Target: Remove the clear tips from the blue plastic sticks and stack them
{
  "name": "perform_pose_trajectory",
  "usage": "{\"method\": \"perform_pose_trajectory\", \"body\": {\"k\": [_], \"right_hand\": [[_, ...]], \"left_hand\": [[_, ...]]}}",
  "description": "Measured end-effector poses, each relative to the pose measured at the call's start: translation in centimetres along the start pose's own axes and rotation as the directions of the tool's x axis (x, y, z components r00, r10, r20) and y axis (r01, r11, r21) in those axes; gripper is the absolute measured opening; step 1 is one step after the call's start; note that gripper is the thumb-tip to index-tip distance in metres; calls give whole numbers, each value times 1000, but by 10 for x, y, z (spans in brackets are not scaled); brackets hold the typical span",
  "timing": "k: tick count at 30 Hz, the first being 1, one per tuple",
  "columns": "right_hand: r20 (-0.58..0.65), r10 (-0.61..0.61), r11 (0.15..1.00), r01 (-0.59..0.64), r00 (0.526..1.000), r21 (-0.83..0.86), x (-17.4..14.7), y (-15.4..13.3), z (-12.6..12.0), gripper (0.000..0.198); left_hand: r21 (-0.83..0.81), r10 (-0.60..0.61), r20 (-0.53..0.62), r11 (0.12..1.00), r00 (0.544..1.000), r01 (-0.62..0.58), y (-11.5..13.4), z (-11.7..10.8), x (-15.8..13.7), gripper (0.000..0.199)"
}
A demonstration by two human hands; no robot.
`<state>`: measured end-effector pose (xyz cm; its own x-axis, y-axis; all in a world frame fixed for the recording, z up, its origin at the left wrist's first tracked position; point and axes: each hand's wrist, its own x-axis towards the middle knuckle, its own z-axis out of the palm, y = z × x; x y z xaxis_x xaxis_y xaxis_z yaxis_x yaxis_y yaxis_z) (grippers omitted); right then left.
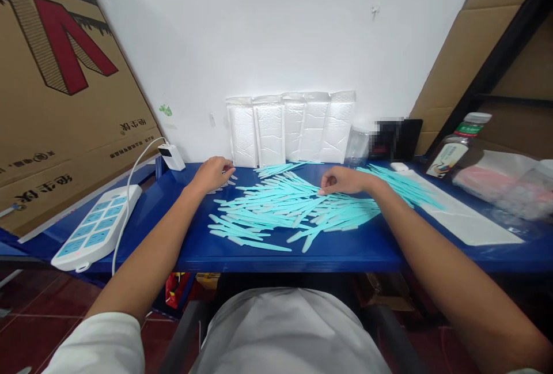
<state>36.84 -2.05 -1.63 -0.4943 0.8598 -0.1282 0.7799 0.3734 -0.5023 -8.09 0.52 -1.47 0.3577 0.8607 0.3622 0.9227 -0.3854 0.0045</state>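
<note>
Blue bench. Carton at its left edge: red-faced block letter, dark characters not legible. Teal sticks heaped mid-bench, spread toward front edge. Bottle near back right corner, green-and-white label, print too small. Right hand over heap, grip narrow, fingertips at sticks; left hand near back edge, fingers curled by pale pieces. Cannot tell what either holds.

From my remote feed I see turquoise sticks with paler, whitish ends, a deep blue tabletop, white packets, a white power strip with light blue socket panels, a brown carton printed in red, black and stripes
</note>
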Motion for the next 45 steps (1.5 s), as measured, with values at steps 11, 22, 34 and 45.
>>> {"method": "perform_pose_trajectory", "body": {"k": [11,22,34,45], "right_hand": [[-23,-45,997,43,999,-64,0,6,-3,62],[-338,38,993,-74,941,-96,25,-4,28,22],[-247,16,963,-82,969,-257,36,-9,30,40],[-235,-276,957,290,932,28,15,-45,25,59]], "left_hand": [[-58,20,-36,998,999,-22,4,0,0,37],[-114,24,-24,993,999,-27,6,4,1,37],[-144,15,-7,990,1000,-16,15,-1,0,35],[-567,105,-110,810,988,-150,86,7,-13,54]]}}
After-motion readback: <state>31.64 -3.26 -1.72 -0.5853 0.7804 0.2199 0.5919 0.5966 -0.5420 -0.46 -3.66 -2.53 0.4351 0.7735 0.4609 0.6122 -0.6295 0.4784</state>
